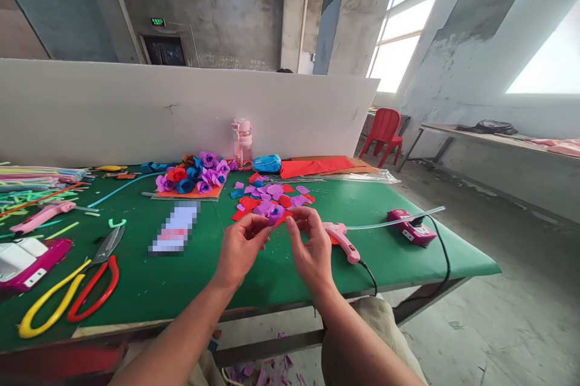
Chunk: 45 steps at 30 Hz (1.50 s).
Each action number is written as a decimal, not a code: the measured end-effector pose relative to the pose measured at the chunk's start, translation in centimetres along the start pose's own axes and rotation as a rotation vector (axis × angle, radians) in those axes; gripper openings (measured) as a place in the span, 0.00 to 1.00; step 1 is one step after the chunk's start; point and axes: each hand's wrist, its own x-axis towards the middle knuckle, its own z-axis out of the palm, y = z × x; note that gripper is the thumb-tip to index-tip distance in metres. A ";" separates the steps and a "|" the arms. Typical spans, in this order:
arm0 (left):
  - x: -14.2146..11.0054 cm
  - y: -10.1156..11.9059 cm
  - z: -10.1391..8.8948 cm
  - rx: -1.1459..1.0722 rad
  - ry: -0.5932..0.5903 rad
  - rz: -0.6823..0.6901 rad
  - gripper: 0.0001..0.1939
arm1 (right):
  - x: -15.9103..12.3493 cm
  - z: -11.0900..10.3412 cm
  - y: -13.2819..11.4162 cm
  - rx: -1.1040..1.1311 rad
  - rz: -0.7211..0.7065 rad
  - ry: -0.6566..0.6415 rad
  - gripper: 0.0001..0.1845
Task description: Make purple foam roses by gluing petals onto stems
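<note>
My left hand [240, 247] is closed in a pinch at a small purple paper flower [273, 212] with a blue centre, between the two hands. My right hand [312, 247] faces it, thumb and forefinger closed at a red paper petal [283, 218] against the flower. My fingers hide part of both. Just behind lie loose purple, red and blue paper petals [274, 191] on the green table [190, 289]. A pink glue gun [343, 243] with a clear glue stick lies right beside my right hand.
Finished paper flowers [208, 176] are heaped at the back, near a pink bottle [242, 141]. Large scissors [97, 277] and another pink glue gun [43, 217] lie left. A purple power strip [411, 228] with a black cable sits right. A white board [136, 114] stands behind.
</note>
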 end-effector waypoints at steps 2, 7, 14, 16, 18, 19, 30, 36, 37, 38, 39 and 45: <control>0.2 -0.1 -0.2 -0.083 -0.026 -0.024 0.11 | 0.1 -0.1 0.2 0.058 0.021 -0.062 0.10; 0.4 -0.4 -0.4 -0.219 -0.029 -0.008 0.10 | 0.1 0.1 0.7 0.091 -0.033 -0.201 0.15; 0.2 -0.3 -0.1 -0.313 -0.060 -0.004 0.08 | -0.1 0.0 0.2 0.101 -0.111 -0.216 0.11; 0.1 -0.3 0.1 -0.341 -0.046 -0.011 0.08 | -0.2 0.0 0.3 0.106 -0.090 -0.219 0.12; 0.0 -0.4 0.2 -0.356 -0.037 -0.017 0.08 | -0.2 0.1 0.3 0.121 -0.047 -0.230 0.11; 0.0 -0.4 0.3 -0.355 -0.036 -0.021 0.09 | -0.2 0.2 0.4 0.129 -0.027 -0.234 0.10; 0.7 1.4 -1.7 -0.304 -0.218 -0.156 0.14 | -0.1 0.6 1.0 0.435 0.216 -0.366 0.10; 0.3 1.6 -1.9 -0.275 -0.193 -0.196 0.09 | -0.5 0.5 0.7 0.570 0.285 -0.471 0.09; 0.3 1.7 -1.8 -0.269 -0.176 -0.199 0.10 | -0.5 0.5 0.7 0.582 0.300 -0.470 0.09; 0.2 1.8 -1.7 -0.264 -0.162 -0.198 0.10 | -0.5 0.5 0.6 0.599 0.312 -0.469 0.09; 0.1 1.9 -1.7 -0.262 -0.157 -0.191 0.10 | -0.5 0.4 0.5 0.625 0.324 -0.464 0.09; -0.2 1.3 -2.2 -0.269 -0.208 -0.149 0.15 | -0.1 -0.5 0.1 0.743 0.389 -0.371 0.13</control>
